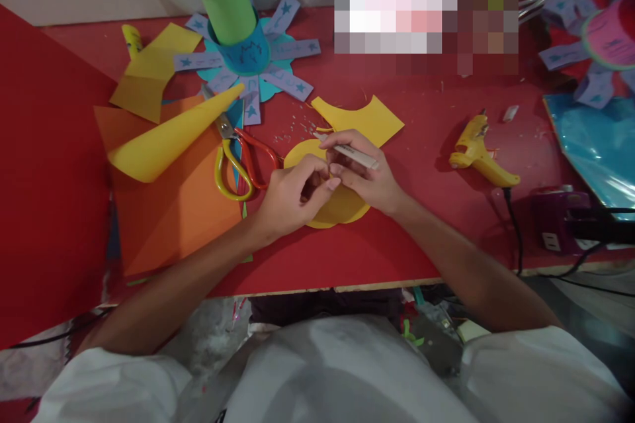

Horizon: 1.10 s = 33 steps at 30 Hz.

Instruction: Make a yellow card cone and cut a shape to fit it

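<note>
My right hand (364, 168) is closed around a slim white craft knife (354, 155), whose tip points to the upper left. My left hand (302, 191) is curled in a pinch right beside the right fingertips; whatever lies between its fingers is too small to make out. Under both hands is a round yellow paper piece (342, 211) with a wavy edge, partly hidden by them. Just behind it sits a yellow paper offcut (367, 120) with a curved cut. Small pale scraps (296, 128) are scattered to the left of the knife tip.
Scissors (231, 171) with red and yellow handles lie left, beside a yellow paper cone (173, 138) on orange sheets (183, 224). Behind stands a green paper tube (228, 6) on a blue base. On the right are a corded yellow glue gun (479, 151) and a purple box (558, 218).
</note>
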{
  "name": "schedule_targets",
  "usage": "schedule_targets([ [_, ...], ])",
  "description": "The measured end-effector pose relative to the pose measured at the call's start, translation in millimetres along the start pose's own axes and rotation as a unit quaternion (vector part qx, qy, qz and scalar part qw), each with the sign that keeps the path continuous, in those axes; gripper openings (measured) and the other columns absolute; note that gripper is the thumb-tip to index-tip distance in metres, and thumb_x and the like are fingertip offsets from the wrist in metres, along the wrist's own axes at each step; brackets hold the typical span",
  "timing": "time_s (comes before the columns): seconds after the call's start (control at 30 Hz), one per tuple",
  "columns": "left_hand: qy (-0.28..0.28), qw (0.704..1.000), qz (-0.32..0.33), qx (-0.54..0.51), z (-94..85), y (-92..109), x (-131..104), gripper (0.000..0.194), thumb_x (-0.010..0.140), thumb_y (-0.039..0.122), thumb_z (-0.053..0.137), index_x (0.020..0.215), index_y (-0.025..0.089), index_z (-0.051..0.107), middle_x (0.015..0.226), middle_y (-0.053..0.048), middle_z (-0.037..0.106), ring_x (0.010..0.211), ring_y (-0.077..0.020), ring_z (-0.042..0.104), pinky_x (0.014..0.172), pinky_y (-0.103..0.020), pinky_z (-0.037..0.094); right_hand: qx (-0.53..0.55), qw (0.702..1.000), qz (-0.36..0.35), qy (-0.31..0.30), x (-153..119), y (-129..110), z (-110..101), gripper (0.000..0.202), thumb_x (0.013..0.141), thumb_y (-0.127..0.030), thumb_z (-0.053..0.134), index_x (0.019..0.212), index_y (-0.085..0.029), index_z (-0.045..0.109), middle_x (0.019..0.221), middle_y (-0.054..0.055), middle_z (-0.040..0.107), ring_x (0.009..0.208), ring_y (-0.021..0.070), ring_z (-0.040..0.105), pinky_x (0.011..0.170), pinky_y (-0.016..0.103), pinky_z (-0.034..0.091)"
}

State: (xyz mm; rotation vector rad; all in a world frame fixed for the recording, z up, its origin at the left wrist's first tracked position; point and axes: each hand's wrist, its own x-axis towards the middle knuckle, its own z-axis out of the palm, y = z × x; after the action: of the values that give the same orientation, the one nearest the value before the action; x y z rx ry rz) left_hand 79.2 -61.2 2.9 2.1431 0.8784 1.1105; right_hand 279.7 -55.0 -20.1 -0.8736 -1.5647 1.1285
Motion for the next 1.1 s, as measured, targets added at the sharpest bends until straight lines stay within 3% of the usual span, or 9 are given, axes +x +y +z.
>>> schedule_targets([
  [0.33, 0.015, 0.999, 0.012, 0.032, 2.1, -3, -2, 0.014, 0.107, 0.029, 0.067, 0.098, 0.02, 0.062, 0.071, 0.007, 0.063, 0.054, -0.0047, 0.055, 0.053, -0.016, 0.04, -0.016, 1.0, 0.001, -0.004, -1, -3, 0, 0.04, 0.103, -0.061, 0.071, 0.125, -0.028, 0.068, 0.124, 0.008, 0.07, 0.095, 0.0197, 0.068, 0.087, 0.037, 0.065],
  [0.57, 0.029, 0.995, 0.034, 0.094, 0.3, -4, -2, 0.018, 0.11, 0.03, 0.061, 0.094, 0.021, 0.061, 0.067, 0.006, 0.062, 0.052, -0.0061, 0.053, 0.054, -0.02, 0.039, -0.046, 0.999, 0.007, 0.018, -2, -9, 2, 0.04, 0.102, -0.064, 0.069, 0.121, -0.029, 0.069, 0.113, 0.006, 0.069, 0.092, 0.0206, 0.068, 0.084, 0.036, 0.062],
  [0.73, 0.033, 0.98, 0.071, 0.181, 0.3, -6, -4, 0.006, 0.107, 0.022, 0.06, 0.103, 0.021, 0.065, 0.08, 0.001, 0.073, 0.06, -0.0091, 0.062, 0.054, -0.024, 0.037, -0.066, 0.996, 0.005, 0.056, -3, -16, 3, 0.028, 0.106, -0.054, 0.068, 0.115, -0.027, 0.068, 0.103, 0.004, 0.069, 0.081, 0.0185, 0.066, 0.081, 0.035, 0.06],
  [0.83, 0.023, 0.966, 0.105, 0.237, 1.5, -6, -5, 0.009, 0.107, 0.02, 0.059, 0.104, 0.02, 0.066, 0.085, 0.0, 0.076, 0.065, -0.0111, 0.068, 0.054, -0.025, 0.036, -0.087, 0.994, -0.001, 0.073, -3, -15, 4, 0.022, 0.106, -0.048, 0.066, 0.112, -0.027, 0.067, 0.099, 0.004, 0.068, 0.078, 0.0186, 0.064, 0.08, 0.035, 0.06],
  [1.1, 0.02, 0.954, 0.132, 0.27, 4.2, -8, -3, 0.009, 0.107, 0.018, 0.057, 0.106, 0.02, 0.066, 0.083, 0.0, 0.076, 0.064, -0.0118, 0.069, 0.053, -0.028, 0.034, -0.125, 0.99, 0.005, 0.064, -4, -14, 5, 0.011, 0.102, -0.03, 0.064, 0.112, -0.027, 0.067, 0.101, 0.002, 0.069, 0.081, 0.0179, 0.064, 0.081, 0.033, 0.056],
])
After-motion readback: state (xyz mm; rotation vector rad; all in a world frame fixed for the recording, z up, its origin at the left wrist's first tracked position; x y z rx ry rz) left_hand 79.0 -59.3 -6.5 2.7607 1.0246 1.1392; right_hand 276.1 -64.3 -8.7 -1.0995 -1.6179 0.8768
